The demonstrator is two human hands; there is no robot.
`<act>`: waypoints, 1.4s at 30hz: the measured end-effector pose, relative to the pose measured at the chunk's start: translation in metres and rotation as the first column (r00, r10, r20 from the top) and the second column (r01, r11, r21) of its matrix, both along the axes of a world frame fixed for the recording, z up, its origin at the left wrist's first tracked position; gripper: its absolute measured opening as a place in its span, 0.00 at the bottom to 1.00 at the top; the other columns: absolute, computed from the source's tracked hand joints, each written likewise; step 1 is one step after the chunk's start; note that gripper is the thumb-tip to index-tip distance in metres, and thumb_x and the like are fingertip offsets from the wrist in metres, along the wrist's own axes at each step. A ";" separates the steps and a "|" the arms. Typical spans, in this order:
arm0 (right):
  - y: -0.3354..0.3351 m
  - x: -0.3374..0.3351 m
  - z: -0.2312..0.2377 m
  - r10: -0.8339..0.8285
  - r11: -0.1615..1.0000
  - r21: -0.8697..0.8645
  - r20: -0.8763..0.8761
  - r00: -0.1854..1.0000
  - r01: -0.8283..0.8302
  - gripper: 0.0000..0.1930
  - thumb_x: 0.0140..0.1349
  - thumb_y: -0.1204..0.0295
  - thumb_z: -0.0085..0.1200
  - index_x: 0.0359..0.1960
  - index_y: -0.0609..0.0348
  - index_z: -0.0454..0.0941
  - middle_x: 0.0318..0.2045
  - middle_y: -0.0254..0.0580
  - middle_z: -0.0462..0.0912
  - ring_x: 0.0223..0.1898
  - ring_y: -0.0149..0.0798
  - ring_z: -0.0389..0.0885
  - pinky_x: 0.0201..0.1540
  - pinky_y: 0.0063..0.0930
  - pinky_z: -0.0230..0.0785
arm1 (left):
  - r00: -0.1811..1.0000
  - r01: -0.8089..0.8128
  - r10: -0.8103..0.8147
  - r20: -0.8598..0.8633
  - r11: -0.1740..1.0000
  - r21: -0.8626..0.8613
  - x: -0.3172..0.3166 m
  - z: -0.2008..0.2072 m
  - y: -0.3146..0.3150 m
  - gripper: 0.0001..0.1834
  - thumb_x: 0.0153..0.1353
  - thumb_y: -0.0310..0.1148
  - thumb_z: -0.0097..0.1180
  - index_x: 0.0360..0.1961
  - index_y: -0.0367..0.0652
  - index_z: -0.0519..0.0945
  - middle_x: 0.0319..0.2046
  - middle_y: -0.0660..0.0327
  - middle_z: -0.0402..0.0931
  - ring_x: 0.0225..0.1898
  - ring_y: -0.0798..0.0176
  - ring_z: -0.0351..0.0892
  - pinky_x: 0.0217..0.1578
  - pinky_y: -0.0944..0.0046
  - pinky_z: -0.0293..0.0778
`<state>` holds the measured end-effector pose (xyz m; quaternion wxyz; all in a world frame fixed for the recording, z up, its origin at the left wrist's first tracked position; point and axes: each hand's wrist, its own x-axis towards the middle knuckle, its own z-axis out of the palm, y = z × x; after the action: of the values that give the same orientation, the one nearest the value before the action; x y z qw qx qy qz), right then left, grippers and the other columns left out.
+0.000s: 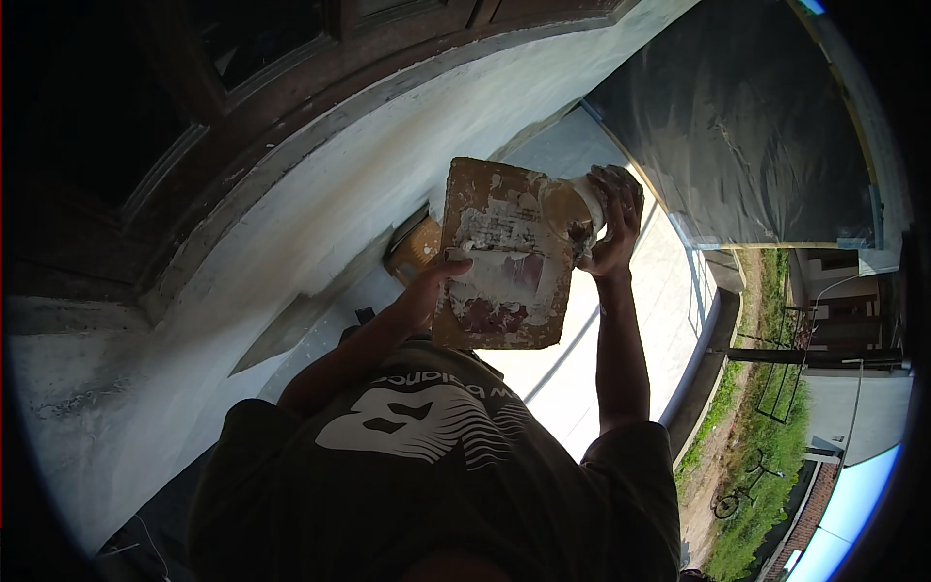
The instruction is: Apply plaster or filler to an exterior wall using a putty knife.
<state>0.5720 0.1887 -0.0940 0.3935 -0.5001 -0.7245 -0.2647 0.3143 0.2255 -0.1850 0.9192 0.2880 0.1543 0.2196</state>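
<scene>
A flat, roughly rectangular brown board (506, 276), crusted with whitish plaster-like residue, is held up in front of my chest. My left hand (427, 289) grips its left edge, thumb on the near face and the other fingers hidden behind. At the board's upper right is a rounded, cup-like container (570, 206), pale and smeared with white, its mouth tilted toward me. My right hand (613, 225) is wrapped around its outer side, with whitish smears on the fingers. The container overlaps the board's right edge; whether they touch, I cannot tell.
A pale, stained wall (320, 184) runs along the left below a dark wooden frame (208, 107). An orange-yellow container (419, 249) stands behind the board. Dark sheeting (737, 136) hangs at upper right. Beyond the bright floor (650, 301) are grass and a bicycle (745, 488).
</scene>
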 end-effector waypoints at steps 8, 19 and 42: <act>0.004 -0.001 0.001 0.019 0.999 0.039 0.046 0.999 -0.021 0.43 0.47 0.31 0.39 0.45 0.62 0.74 0.45 0.50 0.76 0.49 0.53 0.71 0.51 0.48 0.59 | 1.000 0.001 -0.001 -0.015 1.000 0.000 0.000 -0.006 0.002 0.29 0.59 0.40 0.50 0.58 0.36 0.62 0.50 0.51 0.70 0.52 0.54 0.72 0.53 0.54 0.68; 0.008 -0.005 0.003 0.015 0.997 0.073 0.049 0.999 -0.018 0.39 0.49 0.36 0.41 0.45 0.62 0.75 0.45 0.51 0.76 0.48 0.53 0.72 0.51 0.48 0.59 | 0.995 0.081 -0.074 0.074 0.992 -0.096 0.000 -0.009 0.006 0.27 0.59 0.40 0.50 0.56 0.36 0.64 0.48 0.51 0.71 0.50 0.55 0.73 0.51 0.54 0.70; 0.007 -0.009 0.015 0.032 0.993 0.114 0.074 0.997 -0.040 0.41 0.50 0.32 0.39 0.43 0.63 0.77 0.45 0.49 0.77 0.50 0.53 0.72 0.53 0.48 0.59 | 0.997 0.063 -0.059 0.054 0.995 -0.078 -0.002 0.007 0.004 0.26 0.60 0.39 0.49 0.56 0.35 0.63 0.49 0.50 0.71 0.50 0.55 0.74 0.51 0.54 0.71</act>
<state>0.5630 0.1960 -0.0789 0.4001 -0.4536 -0.7306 -0.3167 0.3123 0.2298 -0.1775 0.9400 0.2499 0.1302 0.1924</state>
